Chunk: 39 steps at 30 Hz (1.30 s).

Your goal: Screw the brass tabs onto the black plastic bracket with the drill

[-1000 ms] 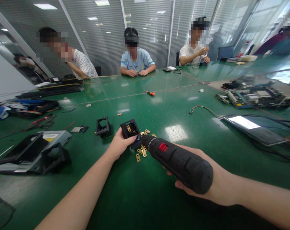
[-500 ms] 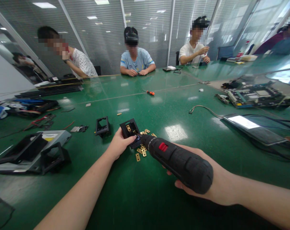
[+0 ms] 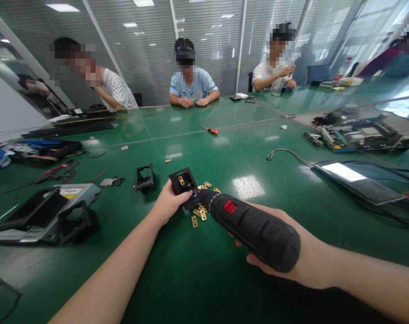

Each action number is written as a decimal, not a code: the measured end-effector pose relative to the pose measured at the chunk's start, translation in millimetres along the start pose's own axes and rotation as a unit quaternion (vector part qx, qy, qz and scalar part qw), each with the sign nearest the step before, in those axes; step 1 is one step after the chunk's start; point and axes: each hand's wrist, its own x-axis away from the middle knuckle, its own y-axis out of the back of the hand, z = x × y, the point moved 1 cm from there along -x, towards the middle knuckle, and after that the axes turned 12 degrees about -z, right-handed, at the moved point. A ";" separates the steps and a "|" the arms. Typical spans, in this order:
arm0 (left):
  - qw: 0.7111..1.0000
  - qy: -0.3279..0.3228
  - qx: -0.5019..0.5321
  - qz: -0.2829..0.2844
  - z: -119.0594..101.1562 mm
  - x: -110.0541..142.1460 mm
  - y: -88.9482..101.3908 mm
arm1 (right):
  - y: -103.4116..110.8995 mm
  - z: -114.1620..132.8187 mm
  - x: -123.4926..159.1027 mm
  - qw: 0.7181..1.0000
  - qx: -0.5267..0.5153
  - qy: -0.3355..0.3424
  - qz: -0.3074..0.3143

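My left hand (image 3: 170, 201) grips a black plastic frame (image 3: 188, 173), its thumb pressed inside the frame's near part. A brass plate (image 3: 181, 180) shows within the frame. My right hand (image 3: 292, 234) is wrapped round the handle of a black cordless drill (image 3: 252, 229) with a red switch on top. The drill's nose points left into the frame, close to my left thumb; the bit's tip is too small to make out. Several loose brass plates (image 3: 203, 215) lie on the green table beside and under the frame.
Another black frame (image 3: 145, 178) stands left of my left hand, and one more (image 3: 78, 223) sits by a metal case (image 3: 89, 193). An orange screwdriver (image 3: 212, 131) lies farther off. At right are a flat device with cables (image 3: 360, 182) and circuit boards (image 3: 366, 132). Several people sit across the table.
Almost nothing differs. Both hands, the frame and the drill stay in place, with at most a very slight shift of the drill.
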 end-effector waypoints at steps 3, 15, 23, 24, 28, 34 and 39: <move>1.000 -0.002 -0.003 -0.004 -0.1 0.2 0.1 | -0.4 1.0 -0.7 1.000 -0.002 -0.004 -0.001; 1.000 -0.005 -0.005 -0.003 0.0 -0.1 0.3 | -3.6 10.3 -6.6 0.999 -0.050 -0.006 0.017; 1.000 -0.006 -0.007 -0.003 -1.5 0.7 -0.2 | -3.5 10.5 -6.5 0.998 -0.056 -0.020 0.009; 1.000 -0.006 -0.010 -0.001 -1.6 0.6 -0.1 | -3.6 10.7 -6.7 0.998 -0.058 -0.022 0.011; 1.000 -0.004 -0.012 0.001 -1.8 0.4 0.4 | -4.6 11.1 -6.7 0.998 -0.056 -0.015 0.012; 1.000 0.002 -0.008 -0.002 -1.8 1.2 -0.2 | -4.6 11.8 -7.4 0.999 -0.036 -0.022 0.002; 1.000 -0.002 -0.008 -0.007 -0.7 0.7 0.0 | -3.2 9.2 -7.0 0.999 -0.048 -0.016 0.019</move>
